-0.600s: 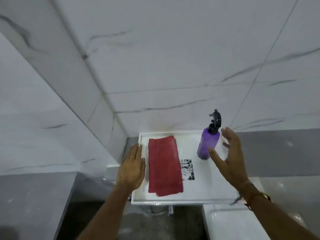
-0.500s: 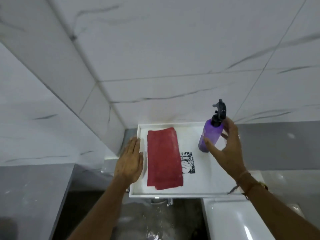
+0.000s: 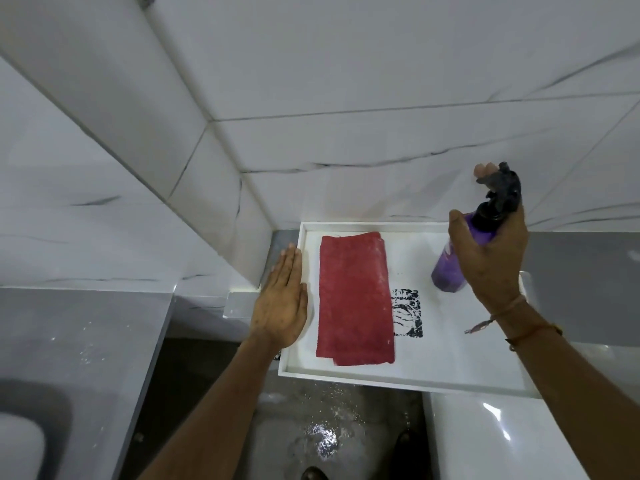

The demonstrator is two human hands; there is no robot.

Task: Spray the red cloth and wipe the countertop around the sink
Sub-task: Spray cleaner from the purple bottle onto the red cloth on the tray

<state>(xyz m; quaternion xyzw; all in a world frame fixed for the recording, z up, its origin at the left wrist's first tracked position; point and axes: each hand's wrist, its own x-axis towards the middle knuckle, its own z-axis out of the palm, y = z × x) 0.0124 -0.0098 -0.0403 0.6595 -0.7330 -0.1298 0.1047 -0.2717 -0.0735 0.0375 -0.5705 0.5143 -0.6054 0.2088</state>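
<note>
A folded red cloth (image 3: 355, 299) lies flat in the left half of a white tray (image 3: 346, 374). My left hand (image 3: 280, 303) rests flat and open on the tray's left rim, just beside the cloth. My right hand (image 3: 491, 258) is wrapped around a purple spray bottle (image 3: 446, 271) with a black trigger head, at the tray's back right. Two fingertips show behind the trigger head. The bottle's base is at or just above the tray floor; I cannot tell which.
A black printed square (image 3: 407, 313) marks the tray floor between cloth and bottle. Marble-look tiled walls (image 3: 346, 81) meet in a corner behind the tray. A grey countertop (image 3: 79, 341) lies at the left, a white glossy basin (image 3: 502, 441) at lower right, wet floor below.
My right hand has closed around the purple spray bottle, which it was only reaching toward before. My left hand stays flat on the tray's left rim.
</note>
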